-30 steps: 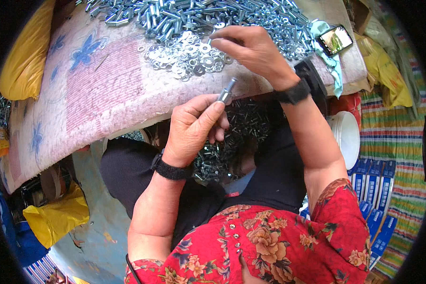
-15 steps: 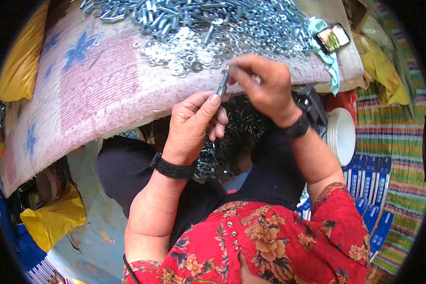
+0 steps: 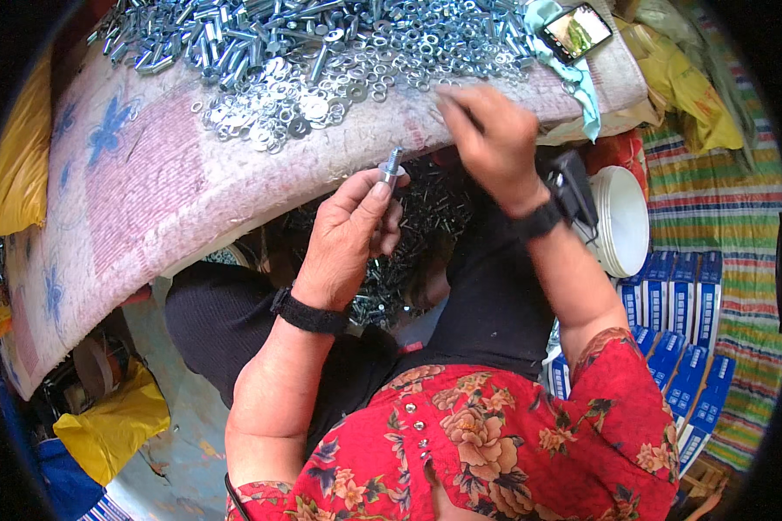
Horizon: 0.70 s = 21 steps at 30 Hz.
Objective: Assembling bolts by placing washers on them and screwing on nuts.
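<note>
Pinched between the thumb and fingers of my left hand (image 3: 347, 221) is a metal sleeve anchor bolt (image 3: 394, 161), its threaded end pointing up. A flat washer sits around it at the fingertips. My right hand (image 3: 495, 143) hovers up and to the right of the bolt, apart from it, with fingers curled and fingertips close together; motion blurs whatever may be between them. Beyond the hands, on the padded table, lie a heap of metal sleeves (image 3: 226, 43), a patch of flat washers (image 3: 265, 113) and a spread of small nuts (image 3: 408, 65).
A phone (image 3: 575, 33) rests on a light-blue cloth (image 3: 586, 91) at the table's right. Below the table edge, many dark metal pieces (image 3: 391, 291) lie between my legs. To the right are a white bucket (image 3: 621, 221) and blue boxes (image 3: 682, 300); a yellow bag (image 3: 117, 425) lies lower left.
My right hand has come away from the bolt's upper end and moved slightly up and right. Left hand still holds the bolt, which now shows its bare thread. The view has shifted a little.
</note>
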{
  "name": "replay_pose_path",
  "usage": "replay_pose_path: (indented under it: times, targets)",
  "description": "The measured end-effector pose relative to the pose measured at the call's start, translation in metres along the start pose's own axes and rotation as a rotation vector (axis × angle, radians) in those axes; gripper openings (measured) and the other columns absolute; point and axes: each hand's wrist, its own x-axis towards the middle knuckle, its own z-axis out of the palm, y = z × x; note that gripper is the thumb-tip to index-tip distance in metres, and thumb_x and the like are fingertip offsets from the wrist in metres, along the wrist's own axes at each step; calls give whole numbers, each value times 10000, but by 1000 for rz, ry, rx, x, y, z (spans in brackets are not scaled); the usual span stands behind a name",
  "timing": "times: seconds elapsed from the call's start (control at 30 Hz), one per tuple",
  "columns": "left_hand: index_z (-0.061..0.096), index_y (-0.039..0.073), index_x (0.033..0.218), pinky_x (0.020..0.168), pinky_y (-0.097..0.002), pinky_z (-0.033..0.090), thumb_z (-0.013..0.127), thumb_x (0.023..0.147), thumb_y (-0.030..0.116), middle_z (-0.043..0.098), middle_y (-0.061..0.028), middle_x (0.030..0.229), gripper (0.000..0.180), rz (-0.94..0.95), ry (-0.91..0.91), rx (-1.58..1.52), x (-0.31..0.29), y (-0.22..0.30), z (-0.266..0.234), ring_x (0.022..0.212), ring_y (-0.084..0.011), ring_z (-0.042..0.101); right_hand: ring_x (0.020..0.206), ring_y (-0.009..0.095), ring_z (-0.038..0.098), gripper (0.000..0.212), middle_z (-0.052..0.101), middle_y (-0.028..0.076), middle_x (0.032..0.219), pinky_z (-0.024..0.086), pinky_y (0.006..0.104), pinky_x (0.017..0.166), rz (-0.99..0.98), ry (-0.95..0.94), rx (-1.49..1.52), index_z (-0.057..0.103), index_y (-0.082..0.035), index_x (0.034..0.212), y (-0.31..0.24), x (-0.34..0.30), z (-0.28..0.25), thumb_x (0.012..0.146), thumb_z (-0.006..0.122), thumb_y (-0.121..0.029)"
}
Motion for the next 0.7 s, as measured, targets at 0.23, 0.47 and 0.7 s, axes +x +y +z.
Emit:
replay_pose_path:
  times: [0.23,0.47,0.7]
  targets:
    - [536,32,1063,477,-176,330,491,900,262,440,11,655,285,-3,10,9,4,-1,-5,561,-52,389,622,314,578,167,588,133,682,457,372,539,86,-180,-310,601,-49,714,40,20,36,762,575,-206]
    - [534,40,1054,470,-174,321,490,902,242,462,21,657,257,9,-36,-14,4,-1,-2,543,-51,408,620,266,606,72,614,126,706,475,316,552,63,-25,277,627,-18,780,-25,5,2,715,641,-46]
    - [537,56,1084,473,-166,339,512,894,234,484,27,661,262,15,-47,-7,2,-4,3,530,-51,433,623,243,612,157,613,124,712,478,292,532,28,36,324,623,-26,838,-36,-14,-1,688,654,8]
